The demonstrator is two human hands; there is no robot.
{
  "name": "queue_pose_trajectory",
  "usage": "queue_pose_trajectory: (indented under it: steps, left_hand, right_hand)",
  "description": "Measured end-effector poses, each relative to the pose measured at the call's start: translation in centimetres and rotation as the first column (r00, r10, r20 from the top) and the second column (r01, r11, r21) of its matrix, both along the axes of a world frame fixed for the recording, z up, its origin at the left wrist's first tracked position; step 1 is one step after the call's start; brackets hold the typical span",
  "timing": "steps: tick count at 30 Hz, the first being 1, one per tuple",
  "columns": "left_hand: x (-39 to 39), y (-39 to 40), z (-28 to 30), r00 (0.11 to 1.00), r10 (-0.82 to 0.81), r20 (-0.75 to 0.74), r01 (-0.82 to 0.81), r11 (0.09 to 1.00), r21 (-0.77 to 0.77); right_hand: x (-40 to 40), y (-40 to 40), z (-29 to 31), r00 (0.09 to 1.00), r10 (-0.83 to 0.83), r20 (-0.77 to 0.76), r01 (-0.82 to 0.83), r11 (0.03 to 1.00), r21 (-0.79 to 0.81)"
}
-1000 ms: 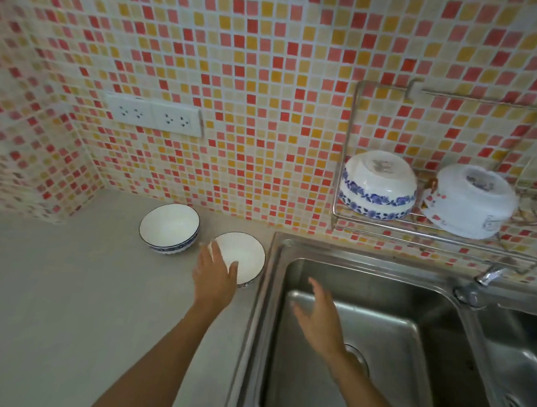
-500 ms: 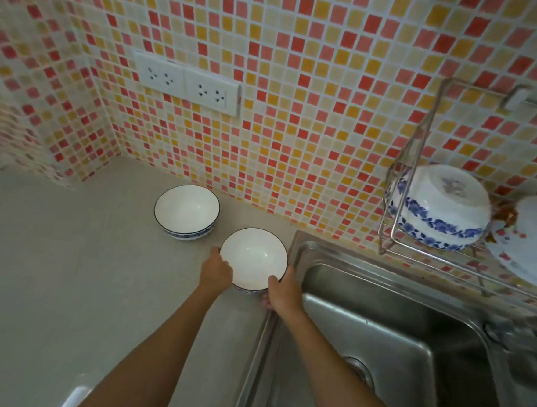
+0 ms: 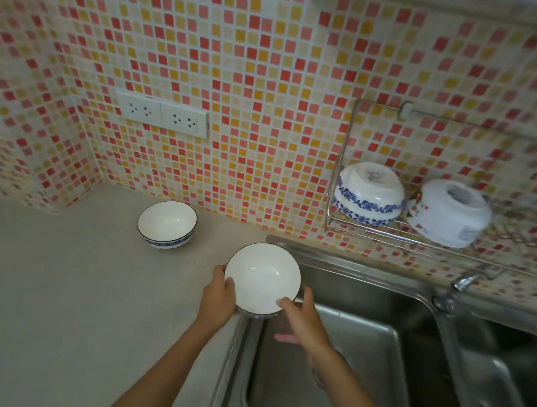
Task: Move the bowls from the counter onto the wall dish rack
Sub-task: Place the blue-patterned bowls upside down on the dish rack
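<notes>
A white bowl with a dark rim is held upright above the sink's left edge. My left hand grips its left side and my right hand grips its right side, thumb over the rim. A second white bowl with a blue pattern stands on the counter near the tiled wall, apart from both hands. The wire wall dish rack hangs at the right and carries two upturned bowls: a blue-flowered bowl and a white bowl with red marks.
A steel double sink lies under the rack, with a tap at its back. A double wall socket sits on the mosaic tiles. The grey counter stretches to the left.
Both hands closed on the nearer bowl and lifted it off the counter toward the sink side. The other bowl stayed put. The camera tilted up.
</notes>
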State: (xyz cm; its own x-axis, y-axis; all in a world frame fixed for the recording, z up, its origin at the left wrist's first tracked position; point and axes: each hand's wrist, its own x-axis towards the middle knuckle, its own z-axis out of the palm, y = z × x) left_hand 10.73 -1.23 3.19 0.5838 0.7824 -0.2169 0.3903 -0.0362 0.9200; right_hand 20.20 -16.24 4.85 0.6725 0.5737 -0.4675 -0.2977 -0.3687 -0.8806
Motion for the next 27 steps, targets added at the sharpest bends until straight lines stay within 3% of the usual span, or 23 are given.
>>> queue_pose_trajectory:
  steps: [3, 5, 9, 21, 24, 27]
  left_hand:
    - [0.6, -2.9, 2.4, 0.995, -0.082, 0.064, 0.081, 0.997, 0.020]
    - [1.3, -4.6, 4.0, 0.987, -0.112, 0.112, 0.108, 0.993, 0.044]
    - [3.0, -7.3, 7.2, 0.972, -0.136, 0.192, 0.130, 0.991, 0.044]
    - [10.0, -16.0, 14.3, 0.829, -0.388, 0.403, 0.182, 0.868, 0.463]
    - [13.2, -16.4, 14.5, 0.847, -0.420, 0.326, 0.137, 0.765, 0.629]
    - [15.9, -16.0, 13.3, 0.908, -0.419, -0.019, 0.272, 0.554, 0.787]
  right_hand:
    - [0.4, -3.7, 1.4, 0.935, 0.075, -0.345, 0.034, 0.954, 0.298]
    - [0.9, -5.7, 2.3, 0.903, 0.076, -0.423, 0.112, 0.908, 0.403]
    - [2.0, -8.9, 4.5, 0.916, 0.043, -0.399, 0.168, 0.862, 0.478]
    - [6.7, -18.9, 11.3, 0.946, -0.147, -0.290, 0.304, 0.716, 0.628]
    - [8.6, -20.9, 12.7, 0.948, -0.197, -0.250, 0.316, 0.684, 0.657]
    - [10.9, -22.2, 14.1, 0.944, -0.263, -0.198, 0.326, 0.664, 0.673]
